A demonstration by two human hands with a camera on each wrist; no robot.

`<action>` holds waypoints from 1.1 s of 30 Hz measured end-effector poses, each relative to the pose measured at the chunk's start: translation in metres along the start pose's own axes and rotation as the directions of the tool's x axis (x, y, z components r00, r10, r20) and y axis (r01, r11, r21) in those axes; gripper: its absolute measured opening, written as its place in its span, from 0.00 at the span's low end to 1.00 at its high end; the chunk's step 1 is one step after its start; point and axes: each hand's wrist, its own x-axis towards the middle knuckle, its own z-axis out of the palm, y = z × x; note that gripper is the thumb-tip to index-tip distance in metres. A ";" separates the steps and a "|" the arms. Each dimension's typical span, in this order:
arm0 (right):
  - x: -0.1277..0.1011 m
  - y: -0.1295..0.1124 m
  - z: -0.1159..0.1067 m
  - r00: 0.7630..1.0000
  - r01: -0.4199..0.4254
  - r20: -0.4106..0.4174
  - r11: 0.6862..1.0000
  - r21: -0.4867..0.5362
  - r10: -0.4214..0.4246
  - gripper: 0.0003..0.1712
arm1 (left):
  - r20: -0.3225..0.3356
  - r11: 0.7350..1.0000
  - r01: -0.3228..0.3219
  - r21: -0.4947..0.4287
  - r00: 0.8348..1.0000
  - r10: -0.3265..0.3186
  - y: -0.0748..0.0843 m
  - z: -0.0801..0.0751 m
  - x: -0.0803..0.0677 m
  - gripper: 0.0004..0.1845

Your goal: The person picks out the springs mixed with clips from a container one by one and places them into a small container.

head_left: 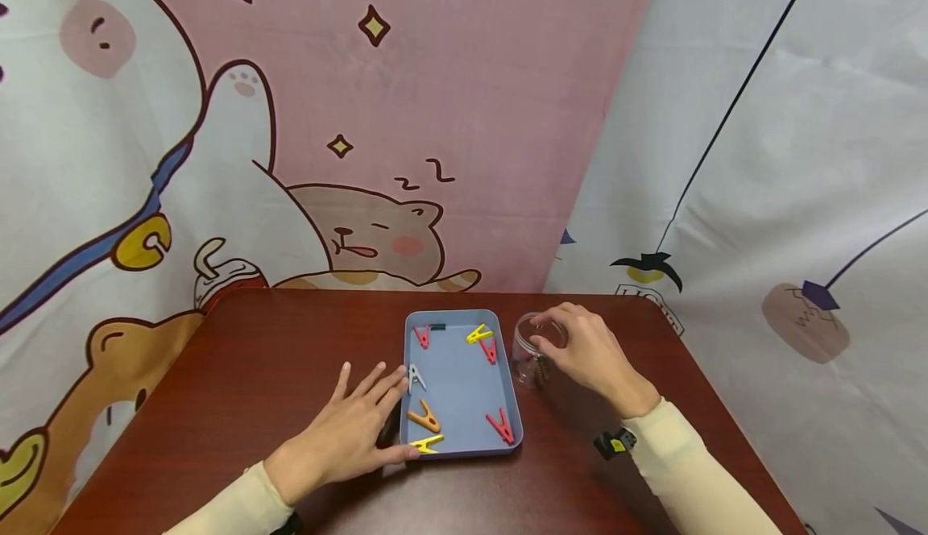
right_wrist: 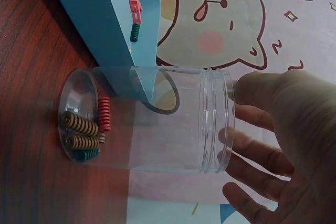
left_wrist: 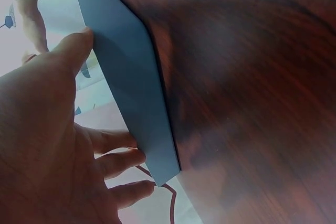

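A blue tray lies in the middle of the dark red table. It holds several clothes pegs, among them a grey peg, an orange peg and a yellow peg. My left hand lies flat beside the tray, with straight fingers touching its left side and the thumb at its near corner. A clear plastic jar stands just right of the tray. My right hand grips its open rim from above. Several coiled springs lie at the jar's bottom.
Cartoon-printed cloth hangs close behind the table and along its right side. A red peg and a green spring lie at the tray's far end. Bare tabletop stretches to the left of the tray.
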 end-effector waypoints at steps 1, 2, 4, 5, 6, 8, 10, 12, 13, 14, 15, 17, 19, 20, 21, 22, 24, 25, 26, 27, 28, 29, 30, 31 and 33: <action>0.000 0.000 0.000 1.000 -0.001 0.002 1.000 0.000 0.001 0.16 | -0.001 1.000 -0.001 0.002 1.000 0.001 0.000 0.000 0.000 0.58; 0.000 0.000 0.000 1.000 -0.003 0.005 1.000 0.000 0.003 0.17 | 0.000 1.000 -0.001 0.004 1.000 0.001 0.000 0.000 0.000 0.58; 0.000 0.001 0.001 1.000 -0.008 0.009 1.000 0.000 0.008 0.18 | 0.000 1.000 -0.004 0.007 1.000 0.004 -0.001 0.000 0.000 0.58; 0.000 0.001 0.001 1.000 -0.011 0.013 1.000 0.000 0.011 0.18 | 0.000 1.000 -0.004 0.006 1.000 0.004 -0.001 0.000 0.000 0.58; 0.000 0.001 0.001 1.000 -0.011 0.014 1.000 -0.002 0.011 0.18 | 0.001 1.000 -0.004 0.004 1.000 0.004 -0.001 0.001 0.000 0.58; -0.001 0.001 0.001 1.000 -0.010 0.013 1.000 -0.002 0.010 0.18 | 0.004 1.000 -0.003 0.000 1.000 0.003 -0.001 0.001 0.000 0.58; 0.000 0.001 0.002 1.000 -0.007 0.010 1.000 -0.004 0.007 0.18 | 0.004 1.000 -0.003 -0.001 1.000 0.003 -0.001 0.001 0.000 0.58; 0.000 0.001 0.002 1.000 -0.003 0.004 1.000 -0.006 0.003 0.18 | 0.005 1.000 -0.003 -0.002 1.000 0.003 -0.001 0.001 0.000 0.58; 0.000 0.001 0.002 1.000 -0.002 0.002 1.000 -0.006 0.002 0.18 | 0.005 1.000 -0.003 -0.001 1.000 0.003 -0.001 0.001 0.000 0.58; 0.000 0.001 0.001 1.000 0.000 0.001 1.000 -0.008 0.000 0.18 | 0.005 1.000 -0.002 -0.004 1.000 0.002 -0.001 0.000 0.000 0.58; 0.000 0.000 0.001 1.000 0.001 0.000 1.000 -0.009 -0.001 0.18 | 0.005 1.000 -0.001 -0.007 1.000 0.001 -0.001 0.000 -0.001 0.58; 0.000 0.000 0.001 1.000 0.004 0.000 1.000 -0.011 -0.004 0.18 | 0.006 1.000 -0.001 -0.012 1.000 0.001 -0.001 0.000 -0.001 0.58; 0.000 -0.002 0.001 1.000 0.005 -0.001 1.000 -0.013 -0.005 0.17 | 0.006 1.000 -0.004 -0.013 1.000 0.004 -0.001 0.000 -0.001 0.58; 0.000 -0.002 0.000 1.000 0.007 -0.002 1.000 -0.014 -0.007 0.17 | 0.005 1.000 -0.005 -0.012 1.000 0.005 -0.001 0.000 -0.001 0.58; 0.000 -0.003 0.000 1.000 0.008 -0.002 1.000 -0.015 -0.008 0.17 | 0.005 1.000 -0.006 -0.010 1.000 0.006 -0.001 0.000 -0.001 0.58; 0.000 -0.003 0.000 1.000 0.009 -0.003 1.000 -0.017 -0.009 0.17 | 0.004 1.000 -0.007 -0.006 1.000 0.007 -0.001 0.000 -0.001 0.58; 0.001 -0.005 -0.001 1.000 0.009 -0.004 1.000 -0.014 -0.009 0.17 | 0.002 1.000 -0.007 -0.005 1.000 0.007 -0.001 0.000 -0.001 0.58; 0.001 -0.005 0.000 1.000 0.010 -0.004 1.000 -0.013 -0.010 0.18 | 0.001 1.000 -0.007 -0.006 1.000 0.007 -0.002 0.001 0.000 0.58; 0.002 -0.006 0.000 1.000 0.009 -0.005 1.000 -0.013 -0.009 0.18 | 0.001 1.000 -0.007 -0.005 1.000 0.007 -0.002 0.001 0.000 0.58; 0.002 -0.008 0.000 1.000 0.008 -0.006 1.000 -0.015 -0.008 0.19 | 0.001 1.000 -0.008 -0.004 1.000 0.008 -0.002 0.001 0.000 0.58; 0.003 -0.009 0.001 1.000 0.010 -0.007 1.000 -0.016 -0.010 0.20 | 0.000 1.000 -0.009 -0.002 1.000 0.009 -0.002 0.001 -0.001 0.58; 0.004 -0.011 0.002 1.000 0.012 -0.010 1.000 -0.018 -0.013 0.20 | -0.001 1.000 -0.010 -0.004 1.000 0.010 -0.002 0.001 -0.001 0.57; 0.005 -0.013 0.002 1.000 0.017 -0.013 1.000 -0.020 -0.017 0.21 | -0.002 1.000 -0.012 -0.003 1.000 0.012 -0.002 0.001 -0.001 0.57; 0.006 -0.015 0.003 1.000 0.022 -0.016 0.999 -0.026 -0.022 0.22 | -0.003 1.000 -0.013 -0.001 1.000 0.013 -0.002 0.001 -0.001 0.57; 0.008 -0.020 0.005 0.999 0.039 -0.019 0.999 -0.038 -0.040 0.24 | -0.002 1.000 -0.014 -0.001 1.000 0.014 -0.002 0.001 -0.001 0.57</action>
